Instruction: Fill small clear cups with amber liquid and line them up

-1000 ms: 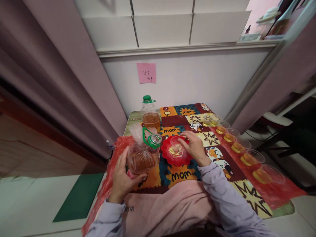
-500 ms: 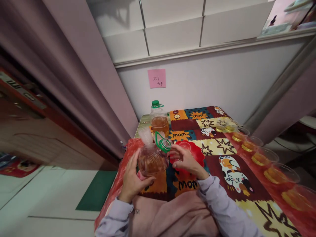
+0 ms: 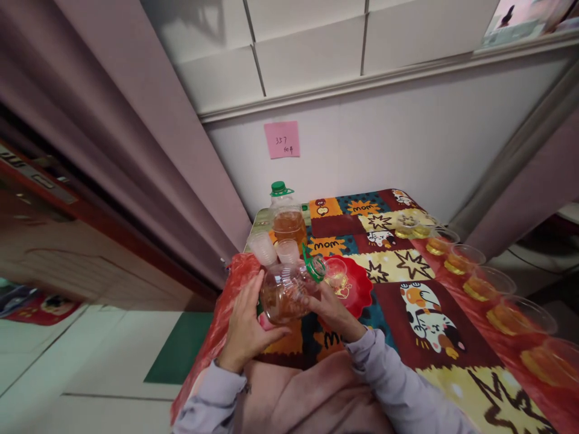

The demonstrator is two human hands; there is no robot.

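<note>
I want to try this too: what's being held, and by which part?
The tilted bottle: the left grip holds its base end, and the right grip touches its side near the neck.

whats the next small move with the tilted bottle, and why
Probably tip the held bottle slightly further toward the clear cup in the red dish: the left hand and right hand are both on it, its uncapped mouth faces the cup's side, and no pouring stream shows.
</note>
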